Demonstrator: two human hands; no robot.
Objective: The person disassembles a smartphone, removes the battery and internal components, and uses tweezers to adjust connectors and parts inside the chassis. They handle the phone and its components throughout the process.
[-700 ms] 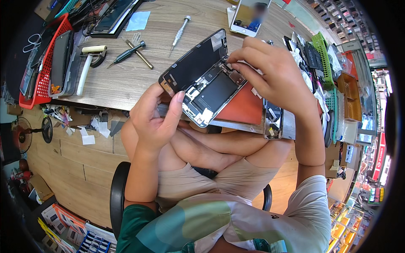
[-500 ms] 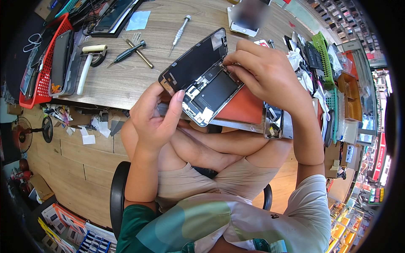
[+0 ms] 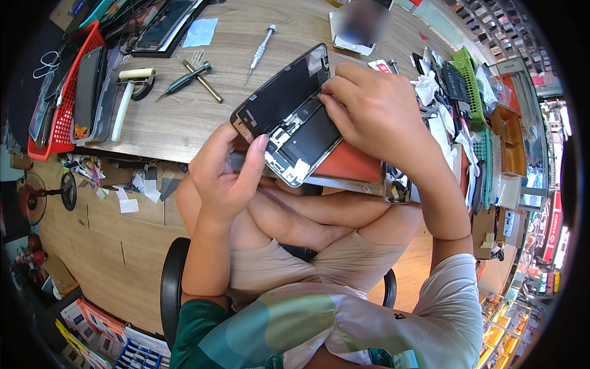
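An opened smartphone [image 3: 307, 136] is tilted over the table edge, its black battery and bare circuit parts exposed. Its black screen panel [image 3: 283, 86] stands raised along the far-left side, like an open book cover. My left hand [image 3: 224, 169] grips the near-left corner, thumb pressed on the edge by the hinge side and fingers behind. At the far end of the phone, the fingers of my right hand [image 3: 369, 104] pinch together close to the gap between panel and body. Whatever lies between those fingertips is too small or hidden to see.
Beyond the phone lie a silver screwdriver [image 3: 263, 52], a dark screwdriver [image 3: 184, 81] and a white roller [image 3: 126, 101]. A red basket [image 3: 61, 120] stands left. Under the phone is a reddish mat [image 3: 353, 163]; another opened phone [image 3: 397, 184] sits beside it. Clutter and a green basket [image 3: 470, 86] fill the right.
My right fingertips have shifted slightly left along the phone's far end, and the hand now covers more of its right side. The left hand keeps its grip.
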